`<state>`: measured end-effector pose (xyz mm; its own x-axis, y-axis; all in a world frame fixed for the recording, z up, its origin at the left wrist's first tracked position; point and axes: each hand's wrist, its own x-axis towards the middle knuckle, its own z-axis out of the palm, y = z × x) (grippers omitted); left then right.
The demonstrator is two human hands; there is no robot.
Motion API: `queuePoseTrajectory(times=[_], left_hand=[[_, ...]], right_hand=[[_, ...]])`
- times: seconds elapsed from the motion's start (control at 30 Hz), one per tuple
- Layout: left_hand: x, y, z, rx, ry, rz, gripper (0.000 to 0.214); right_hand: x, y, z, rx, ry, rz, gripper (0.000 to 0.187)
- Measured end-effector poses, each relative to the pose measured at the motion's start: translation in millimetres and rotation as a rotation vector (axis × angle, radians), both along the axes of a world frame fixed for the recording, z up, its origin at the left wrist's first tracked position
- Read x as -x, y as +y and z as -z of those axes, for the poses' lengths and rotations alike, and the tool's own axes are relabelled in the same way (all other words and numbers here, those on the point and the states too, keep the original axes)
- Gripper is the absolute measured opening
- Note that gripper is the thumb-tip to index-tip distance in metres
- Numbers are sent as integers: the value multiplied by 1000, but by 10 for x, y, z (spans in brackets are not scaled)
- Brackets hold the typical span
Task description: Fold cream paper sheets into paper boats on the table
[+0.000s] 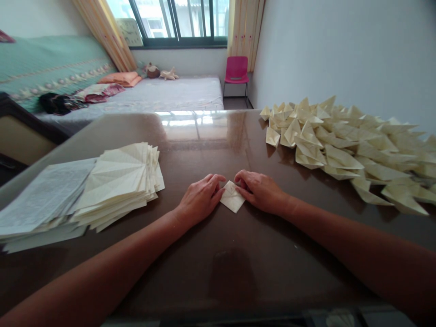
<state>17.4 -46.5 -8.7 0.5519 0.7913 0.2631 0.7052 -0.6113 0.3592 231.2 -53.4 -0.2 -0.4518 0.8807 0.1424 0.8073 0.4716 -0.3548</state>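
A small folded square of cream paper (232,198) lies flat on the dark glossy table (218,263), one corner toward me. My left hand (200,197) rests palm down on its left side, fingertips pressing the paper's edge. My right hand (260,190) mirrors it on the right side, with curled fingers pinching or pressing the paper's upper right edge. Both hands hold the piece down between them.
A fanned stack of creased cream sheets (119,181) lies at the left, over printed grey sheets (44,195). A large heap of folded paper shapes (347,145) fills the right side of the table. Beyond the table are a bed (153,93) and a pink chair (236,70).
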Motion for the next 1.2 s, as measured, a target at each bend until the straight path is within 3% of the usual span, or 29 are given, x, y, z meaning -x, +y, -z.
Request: queuePoseTrajectory(times=[0.23, 0.53, 0.73, 0.9, 1.07, 1.2], left_hand=[[24, -22, 3, -147, 55, 151, 20], [77, -130, -115, -259, 336, 274, 30], [75, -251, -231, -291, 526, 255, 38], [74, -282, -286, -300, 600, 226, 35], [73, -293, -298, -307, 601, 239, 35], [85, -266, -232, -314, 501, 246, 32]], right_hand=[[-12, -25, -6, -48, -34, -52, 25], [40, -159, -122, -239, -420, -198, 36], [42, -312, -135, -292, -540, -225, 39], [60, -479, -142, -309, -642, -170, 37], [127, -595, -198, -277, -697, -119, 32], [116, -505, -253, -229, -639, -121, 24]])
